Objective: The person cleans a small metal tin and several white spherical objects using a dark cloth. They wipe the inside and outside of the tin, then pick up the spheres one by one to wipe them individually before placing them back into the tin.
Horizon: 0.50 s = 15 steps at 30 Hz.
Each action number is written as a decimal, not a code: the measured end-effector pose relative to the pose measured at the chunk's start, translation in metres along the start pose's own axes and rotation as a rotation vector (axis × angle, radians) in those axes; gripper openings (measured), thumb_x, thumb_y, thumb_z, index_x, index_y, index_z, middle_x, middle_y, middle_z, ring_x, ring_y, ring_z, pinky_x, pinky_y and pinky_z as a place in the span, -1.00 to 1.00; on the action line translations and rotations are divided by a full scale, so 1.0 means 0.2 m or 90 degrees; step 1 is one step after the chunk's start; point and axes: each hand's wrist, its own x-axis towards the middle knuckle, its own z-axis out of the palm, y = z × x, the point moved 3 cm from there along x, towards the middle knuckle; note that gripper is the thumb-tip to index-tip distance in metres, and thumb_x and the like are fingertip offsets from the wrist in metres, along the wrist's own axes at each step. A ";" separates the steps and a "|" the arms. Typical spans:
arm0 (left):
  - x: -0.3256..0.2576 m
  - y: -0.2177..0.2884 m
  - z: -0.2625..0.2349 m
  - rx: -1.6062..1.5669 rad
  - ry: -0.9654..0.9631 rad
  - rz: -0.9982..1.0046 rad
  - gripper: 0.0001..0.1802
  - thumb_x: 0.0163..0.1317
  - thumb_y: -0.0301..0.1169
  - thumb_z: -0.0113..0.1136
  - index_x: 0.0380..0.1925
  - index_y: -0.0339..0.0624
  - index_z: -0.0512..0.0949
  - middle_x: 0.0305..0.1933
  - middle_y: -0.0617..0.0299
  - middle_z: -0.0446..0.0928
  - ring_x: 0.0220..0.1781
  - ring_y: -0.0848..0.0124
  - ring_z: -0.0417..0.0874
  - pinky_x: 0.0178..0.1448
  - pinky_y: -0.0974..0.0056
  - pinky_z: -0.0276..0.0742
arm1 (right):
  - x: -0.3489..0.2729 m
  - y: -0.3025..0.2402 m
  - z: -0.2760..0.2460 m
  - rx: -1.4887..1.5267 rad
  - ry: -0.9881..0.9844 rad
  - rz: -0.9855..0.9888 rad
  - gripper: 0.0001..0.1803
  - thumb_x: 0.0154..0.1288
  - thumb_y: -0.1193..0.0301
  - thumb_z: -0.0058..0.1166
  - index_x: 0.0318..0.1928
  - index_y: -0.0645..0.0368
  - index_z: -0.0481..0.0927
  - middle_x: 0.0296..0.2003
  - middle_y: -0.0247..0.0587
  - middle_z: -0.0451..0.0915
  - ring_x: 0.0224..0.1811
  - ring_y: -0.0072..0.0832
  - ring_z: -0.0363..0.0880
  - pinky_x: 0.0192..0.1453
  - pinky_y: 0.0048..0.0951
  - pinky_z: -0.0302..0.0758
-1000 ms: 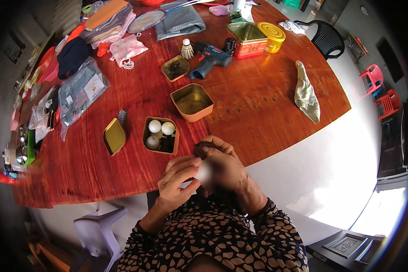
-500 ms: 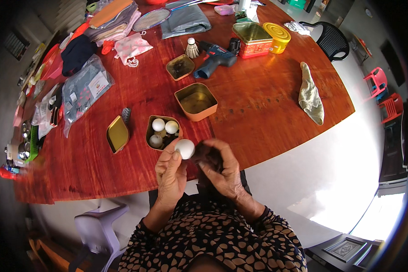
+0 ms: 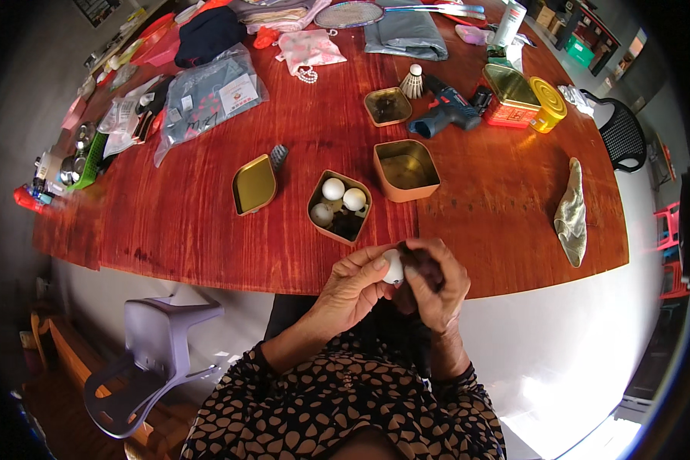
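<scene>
At the table's front edge, my left hand (image 3: 353, 290) pinches a white table tennis ball (image 3: 393, 267) between thumb and fingers. My right hand (image 3: 445, 290) grips a dark brown cloth (image 3: 423, 270) and presses it to the ball's right side; part of the cloth hangs below. Just beyond my hands stands an orange-sided tin (image 3: 339, 234) with three white balls (image 3: 333, 188) and some dark stuff inside. A second open tin (image 3: 408, 193) is to its right, and a shallow gold-lined tin piece (image 3: 254, 188) lies to its left.
A small shallow tin (image 3: 388, 107), shuttlecock (image 3: 414, 81), cordless drill (image 3: 454, 110), red tin (image 3: 511, 107) and yellow tub (image 3: 548, 103) stand farther back. A pale cloth (image 3: 571, 218) lies at right. Plastic-wrapped clothing (image 3: 207, 103) is at left. A purple chair (image 3: 153, 337) stands left of me.
The view has shifted left, so the table's things appear farther right. The ball has turned in my left hand, and the brown cloth now covers its right side more.
</scene>
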 end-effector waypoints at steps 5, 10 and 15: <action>0.02 -0.03 -0.01 -0.006 -0.044 -0.004 -0.62 0.41 -0.27 -0.01 0.09 -0.31 0.46 -0.14 0.23 0.59 -0.23 0.53 0.58 -0.22 0.45 0.55 | 0.11 0.07 -0.01 0.191 0.159 0.107 -0.69 0.27 0.59 0.08 0.03 0.27 0.45 -0.15 -0.22 0.59 -0.09 -0.58 0.53 0.03 -0.54 0.46; 0.07 -0.04 -0.01 -0.026 -0.007 0.037 -0.63 0.42 -0.27 -0.02 0.07 -0.30 0.46 -0.10 0.24 0.58 -0.13 0.54 0.59 -0.09 0.45 0.58 | 0.08 0.03 0.04 -0.145 0.040 -0.114 -0.60 0.23 0.50 0.10 0.10 0.21 0.45 0.01 -0.06 0.43 -0.01 -0.23 0.42 0.13 -0.29 0.36; 0.07 -0.02 0.00 0.027 0.083 0.063 -0.63 0.42 -0.27 -0.02 0.07 -0.30 0.46 -0.09 0.24 0.58 -0.13 0.56 0.60 -0.12 0.50 0.61 | -0.04 -0.02 0.11 -0.389 0.055 -0.251 -0.44 0.08 0.55 0.12 0.17 0.19 0.45 0.16 -0.05 0.34 0.08 -0.09 0.29 0.17 -0.16 0.32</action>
